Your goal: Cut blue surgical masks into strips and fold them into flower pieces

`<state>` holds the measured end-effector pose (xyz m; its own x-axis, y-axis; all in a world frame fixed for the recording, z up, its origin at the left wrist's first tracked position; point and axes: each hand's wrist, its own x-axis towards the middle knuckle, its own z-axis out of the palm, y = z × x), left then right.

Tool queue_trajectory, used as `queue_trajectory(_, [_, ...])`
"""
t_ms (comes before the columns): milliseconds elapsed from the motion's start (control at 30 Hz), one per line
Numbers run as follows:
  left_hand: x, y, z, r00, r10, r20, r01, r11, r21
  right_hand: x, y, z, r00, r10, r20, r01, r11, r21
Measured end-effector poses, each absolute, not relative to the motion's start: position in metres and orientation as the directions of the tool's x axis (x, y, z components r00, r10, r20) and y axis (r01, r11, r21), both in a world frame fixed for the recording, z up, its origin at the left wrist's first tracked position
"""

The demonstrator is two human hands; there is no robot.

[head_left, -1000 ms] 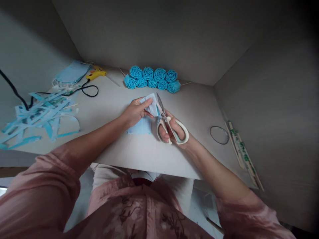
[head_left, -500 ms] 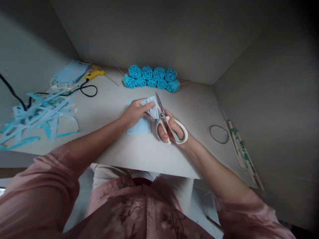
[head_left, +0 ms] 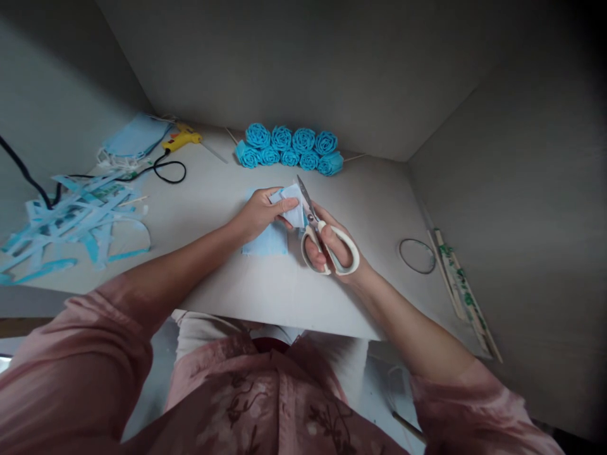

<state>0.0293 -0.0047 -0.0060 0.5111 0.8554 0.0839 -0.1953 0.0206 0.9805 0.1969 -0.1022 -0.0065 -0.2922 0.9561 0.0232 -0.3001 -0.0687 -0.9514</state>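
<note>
Between thumb and fingers, my left hand (head_left: 265,212) pinches a folded pale-blue piece of face-mask fabric (head_left: 294,215). My right hand (head_left: 334,243) is closed around the white handles of a pair of scissors (head_left: 310,218), with fingers through the loops. The blades point up and away, right at the fabric's right edge. Whether they are fully closed I cannot make out. Under my left hand, a flat light-blue fabric square (head_left: 268,243) lies on the table, partly covered by the hand.
Several blue fabric roses (head_left: 289,148) on sticks lie at the back. Far left are a yellow glue gun (head_left: 183,138) with a black cord, stacked face masks (head_left: 135,136) and heaped blue strips (head_left: 90,218). A thin ring (head_left: 416,256) and green-marked sticks (head_left: 462,284) lie right.
The scissors and my right hand have shifted slightly right. My left hand and the folded fabric have also moved a little to the right.
</note>
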Motion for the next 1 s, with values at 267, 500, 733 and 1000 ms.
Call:
queue_trajectory(267, [0.028,-0.004,-0.005,0.524,0.845,0.105,-0.180,-0.011,0.984,0.198,-0.102,-0.004,-0.367,0.928,0.060,-0.309,-0.061,-0.949])
queue_trajectory(500, [0.030,-0.017,0.001,0.557,0.825,0.095,-0.085,-0.057,0.995,0.198,-0.100,-0.002,-0.354,0.932,0.078,-0.332,-0.048,-0.942])
queue_trajectory(733, [0.029,-0.008,-0.008,0.483,0.874,0.059,-0.079,-0.024,0.997,0.206,-0.098,0.003,-0.292,0.952,0.089,-0.200,0.030,-0.979])
queue_trajectory(1000, [0.032,-0.001,-0.010,0.395,0.917,0.051,-0.160,0.015,0.987,0.291,-0.068,0.018,0.230,0.939,0.255,0.787,-0.026,-0.617])
